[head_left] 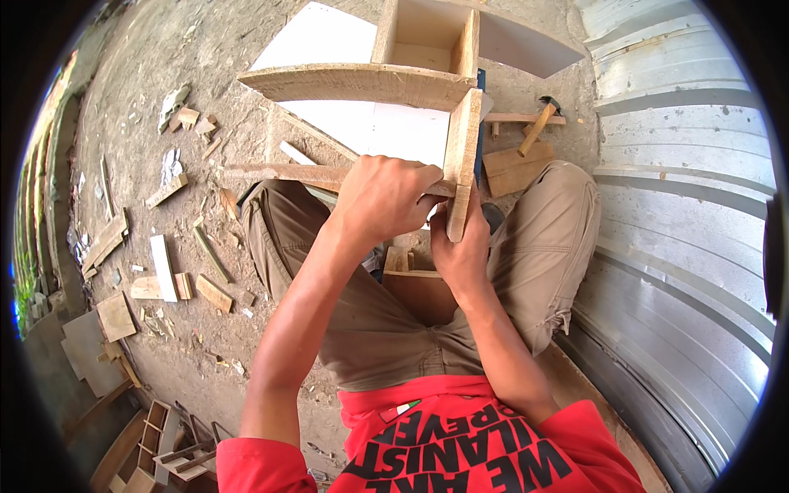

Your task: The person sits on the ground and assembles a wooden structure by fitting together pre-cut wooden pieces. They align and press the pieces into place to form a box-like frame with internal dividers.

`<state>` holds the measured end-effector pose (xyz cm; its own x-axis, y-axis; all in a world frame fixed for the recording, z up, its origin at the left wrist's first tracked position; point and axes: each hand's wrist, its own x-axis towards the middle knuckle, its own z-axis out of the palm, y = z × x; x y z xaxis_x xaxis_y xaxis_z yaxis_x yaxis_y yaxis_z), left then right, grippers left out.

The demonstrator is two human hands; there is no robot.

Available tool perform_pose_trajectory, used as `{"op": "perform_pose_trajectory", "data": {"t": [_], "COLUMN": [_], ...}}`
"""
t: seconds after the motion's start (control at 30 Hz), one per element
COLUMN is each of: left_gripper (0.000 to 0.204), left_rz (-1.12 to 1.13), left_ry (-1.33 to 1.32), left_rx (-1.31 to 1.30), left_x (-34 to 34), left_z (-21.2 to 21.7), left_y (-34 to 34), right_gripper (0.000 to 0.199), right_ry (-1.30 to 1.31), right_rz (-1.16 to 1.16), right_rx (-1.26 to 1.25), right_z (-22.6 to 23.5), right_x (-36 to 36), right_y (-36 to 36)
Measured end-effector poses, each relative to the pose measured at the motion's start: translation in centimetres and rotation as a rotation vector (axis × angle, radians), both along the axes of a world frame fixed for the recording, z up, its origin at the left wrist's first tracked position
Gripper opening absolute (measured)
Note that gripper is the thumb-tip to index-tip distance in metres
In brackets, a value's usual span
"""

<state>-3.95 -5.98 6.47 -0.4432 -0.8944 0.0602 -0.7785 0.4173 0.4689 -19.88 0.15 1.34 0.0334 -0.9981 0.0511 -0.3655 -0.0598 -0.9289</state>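
One wooden shelf frame (411, 82), one hammer (538, 125). Left hand (382, 197) clenched around horizontal wood strip (279, 173); right hand (460, 251) fingers grasping upright board (462, 156).

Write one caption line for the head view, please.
Both hands, left hand and right hand, grip a wooden frame over the knees.

No packages, signs or screens in view. Only lettered item: printed panel (460, 456) on the front of the person's red shirt, lower centre of the frame; bold black block lettering on red, seen upside down, in several stacked rows. Just above it, at the shirt's upper hem, a small white tag-like patch (400, 409) with green and red marks.
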Motion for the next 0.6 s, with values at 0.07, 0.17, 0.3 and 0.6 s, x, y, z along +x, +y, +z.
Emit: {"op": "perform_pose_trajectory", "data": {"t": [0.07,0.17,0.3,0.6], "left_gripper": [0.021,0.020,0.020,0.022], "left_rz": [-0.001,0.002,0.013,0.013], "left_ry": [0.018,0.010,0.002,0.040], "left_rx": [-0.011,-0.003,0.014,-0.006], "left_x": [0.06,0.04,0.08,0.14], "left_z": [-0.13,-0.20,-0.05,-0.29], "left_y": [0.00,-0.02,0.04,0.11], "right_gripper": [0.075,0.075,0.074,0.056], "right_ry": [-0.011,-0.013,-0.007,-0.043], "right_rz": [0.005,-0.002,-0.013,-0.031], "right_rx": [-0.005,0.006,-0.027,-0.039], "right_z": [0.04,0.08,-0.35,-0.07], "right_x": [-0.03,-0.02,0.05,0.20], "right_y": [-0.02,0.00,0.01,0.05]}}
